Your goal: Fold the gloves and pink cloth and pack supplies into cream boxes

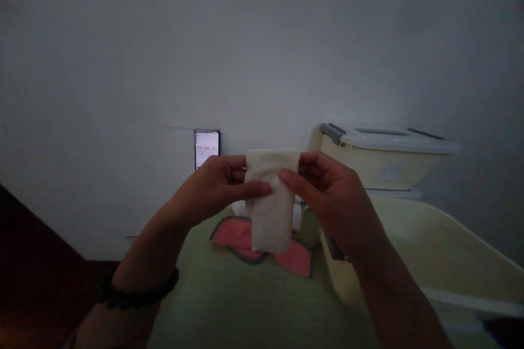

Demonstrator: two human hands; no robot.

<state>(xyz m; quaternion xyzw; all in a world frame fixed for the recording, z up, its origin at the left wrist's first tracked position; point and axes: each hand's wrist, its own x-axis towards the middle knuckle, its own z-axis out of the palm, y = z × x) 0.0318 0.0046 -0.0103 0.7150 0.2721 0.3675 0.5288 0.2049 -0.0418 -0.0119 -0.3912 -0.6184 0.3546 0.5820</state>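
I hold a small folded white cloth [271, 202] up in front of me with both hands. My left hand [213, 185] pinches its upper left edge, thumb across the front. My right hand [327, 191] pinches the upper right edge the same way. The cloth hangs down from the fingers above a pale green table [229, 300]. A dark beaded bracelet [131, 292] is on my left wrist.
A red cloth with a grey border [295, 256] lies on the table under the white one. A cream tub [429, 251] stands at the right, with a lidded cream bin [385, 155] behind it. A phone [207, 148] showing a timer leans on the white wall.
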